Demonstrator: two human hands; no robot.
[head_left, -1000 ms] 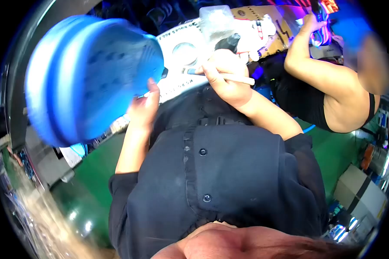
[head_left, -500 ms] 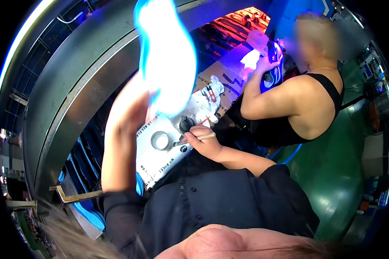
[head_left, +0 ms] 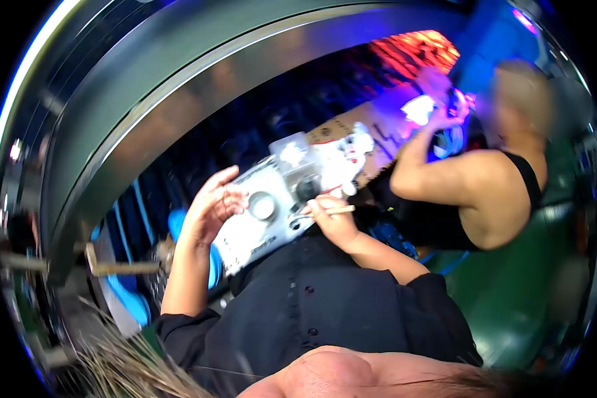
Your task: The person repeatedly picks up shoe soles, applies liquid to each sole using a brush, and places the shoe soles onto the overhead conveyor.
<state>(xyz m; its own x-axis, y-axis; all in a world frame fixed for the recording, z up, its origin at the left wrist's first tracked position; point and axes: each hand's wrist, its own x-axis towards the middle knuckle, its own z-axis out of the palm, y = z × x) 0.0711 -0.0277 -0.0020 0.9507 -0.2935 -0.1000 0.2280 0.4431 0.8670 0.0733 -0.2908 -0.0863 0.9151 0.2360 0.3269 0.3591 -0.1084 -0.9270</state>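
The right hand (head_left: 337, 224) grips a brush (head_left: 341, 209), its tip by the white sheet (head_left: 244, 244) just right of the cup (head_left: 263, 206). The left hand (head_left: 212, 204) looks empty, fingers loosely bent, just left of the cup. Only the sheet shows under the brush, so brushing seems not under way; what is done or left cannot be told

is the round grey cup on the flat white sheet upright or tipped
Upright: the round grey cup shows its circular rim facing up from the flat white sheet.
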